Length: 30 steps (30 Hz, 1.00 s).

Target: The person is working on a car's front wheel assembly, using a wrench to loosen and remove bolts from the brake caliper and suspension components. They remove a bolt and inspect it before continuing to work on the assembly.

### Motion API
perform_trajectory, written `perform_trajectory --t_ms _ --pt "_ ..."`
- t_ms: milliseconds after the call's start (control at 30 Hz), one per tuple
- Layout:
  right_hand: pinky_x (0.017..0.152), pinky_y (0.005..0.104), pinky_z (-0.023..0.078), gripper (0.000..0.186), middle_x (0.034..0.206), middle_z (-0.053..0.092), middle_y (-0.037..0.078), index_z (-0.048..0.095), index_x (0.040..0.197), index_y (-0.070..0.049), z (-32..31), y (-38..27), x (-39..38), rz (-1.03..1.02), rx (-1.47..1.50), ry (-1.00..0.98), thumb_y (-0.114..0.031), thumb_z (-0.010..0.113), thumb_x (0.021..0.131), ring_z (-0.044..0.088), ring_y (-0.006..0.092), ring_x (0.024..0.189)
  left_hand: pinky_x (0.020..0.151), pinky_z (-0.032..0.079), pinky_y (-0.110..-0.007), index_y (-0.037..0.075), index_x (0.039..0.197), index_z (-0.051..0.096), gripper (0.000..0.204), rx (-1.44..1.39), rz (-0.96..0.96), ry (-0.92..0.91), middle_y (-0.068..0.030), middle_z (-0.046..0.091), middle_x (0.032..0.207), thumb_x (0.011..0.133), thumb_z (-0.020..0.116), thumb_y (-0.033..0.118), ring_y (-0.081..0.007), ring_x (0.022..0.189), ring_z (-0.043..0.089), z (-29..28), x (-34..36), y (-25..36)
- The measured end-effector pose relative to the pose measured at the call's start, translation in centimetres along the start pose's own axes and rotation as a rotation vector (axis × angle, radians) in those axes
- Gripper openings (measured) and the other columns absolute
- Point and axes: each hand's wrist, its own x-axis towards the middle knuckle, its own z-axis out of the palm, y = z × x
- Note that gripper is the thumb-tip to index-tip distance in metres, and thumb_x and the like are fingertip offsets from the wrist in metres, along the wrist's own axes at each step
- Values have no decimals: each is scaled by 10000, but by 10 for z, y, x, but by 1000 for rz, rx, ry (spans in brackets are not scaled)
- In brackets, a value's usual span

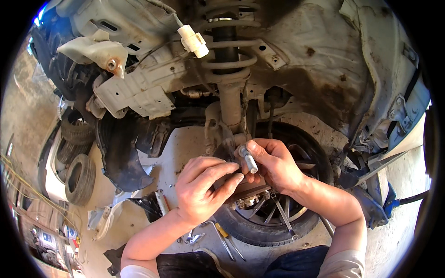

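Bolt (250, 160): in the right hand, in front of the strut's lower end, threaded end tilted down and toward the person.
Right grip: the right hand (274, 163) is closed around the bolt, thumb on its upper end, fingers behind.
Left grip: the left hand (204, 186) is narrow, finger and thumb tips slightly apart just beside the bolt; nothing shows between them.
Strut (231, 103): upright behind the hands, the coil spring (230, 65) around its upper part.
Disc (250, 192): rusty brown, below the hands, which hide much of it.
Wheel (259, 238): flat on the floor (397, 243), partly covered by the disc and the right forearm.
Wrench (284, 217): slanting over the wheel, lower end at its near edge.
Tool (222, 230): yellow-handled, by the wheel's near left edge.
Connector (193, 41): cream, hanging on its wire left of the spring.
Bracket (95, 54): bent, rust around its nut, jutting out at upper left.
Liner (118, 150): black, curved, hanging between the strut and the tyres.
Tyres (80, 180): at the floor's left side, well apart from the hands.
Hose (39, 193): thin, yellow, farther left.
Blue piece (390, 197): low at the right, past the right forearm.
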Motion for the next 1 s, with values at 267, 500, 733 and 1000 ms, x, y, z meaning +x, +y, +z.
perform_trajectory --t_ms 267,500,733,1000 --pt "530 219 482 414 694 637 48 623 862 -19 0 -1 -2 9 -18 -2 -403 540 992 627 107 602 659 522 -313 7 923 678 275 10 75 -34 -89 681 860 693 828 22 -223 758 650 -2 2 -1" --pt "519 216 478 402 713 646 49 630 860 -19 3 -2 -3 -3 -8 -12 -386 539 996 617 103 595 657 521 -316 -2 933 672 279 0 90 -34 -97 676 863 699 824 17 -229 756 647 -3 1 -1" --pt "502 211 471 399 696 639 46 629 846 -17 2 1 -2 2 -15 -9 -374 538 999 604 101 571 662 523 -318 -5 941 665 283 -8 107 -35 -101 667 877 706 821 18 -235 765 650 -3 2 1" --pt "491 210 466 396 684 633 46 620 830 -14 4 1 -2 3 -26 10 -372 564 987 597 97 557 666 524 -315 -4 962 672 305 -3 102 -29 -106 660 882 700 826 23 -233 771 652 -4 1 1"
